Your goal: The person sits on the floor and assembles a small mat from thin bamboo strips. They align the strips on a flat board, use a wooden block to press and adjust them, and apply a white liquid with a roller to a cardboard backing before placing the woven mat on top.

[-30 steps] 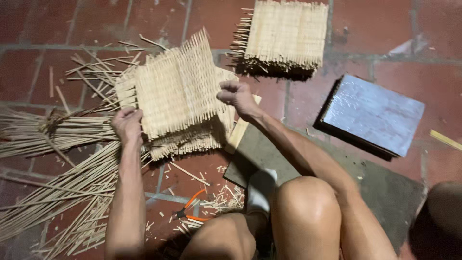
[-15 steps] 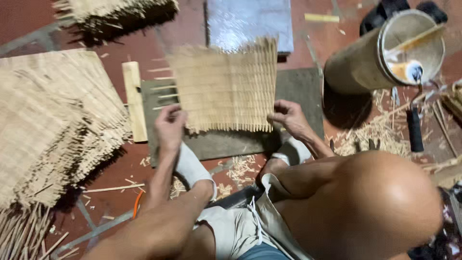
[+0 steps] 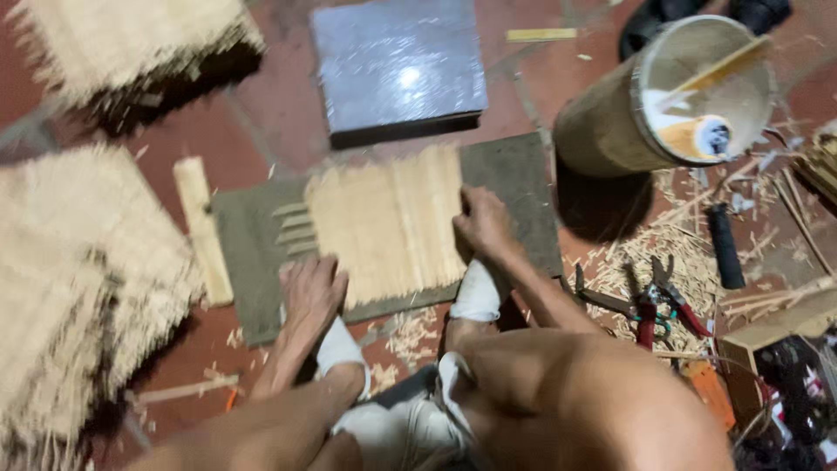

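A woven bamboo mat point(image 3: 384, 222) lies flat on a dark grey board point(image 3: 514, 187) on the red tile floor. My left hand point(image 3: 311, 292) presses on the mat's near left corner. My right hand point(image 3: 482, 222) rests on its right edge, fingers bent over the rim. Loose strip ends stick out at the mat's left side. A pale wooden stick point(image 3: 202, 228) lies along the board's left edge. My bare knees and white-socked feet are just below the board.
Stacks of finished woven mats lie at the left point(image 3: 83, 279) and top left point(image 3: 131, 44). A grey slab point(image 3: 397, 65) sits beyond the board. A round bamboo container point(image 3: 671, 100) stands at the right, with red-handled pliers point(image 3: 649, 305), a dark handle point(image 3: 724, 246) and shavings nearby.
I have carried the mat from the pile at the left over to the grey board and laid it flat. The view has swung to the right and both hands now press it down.
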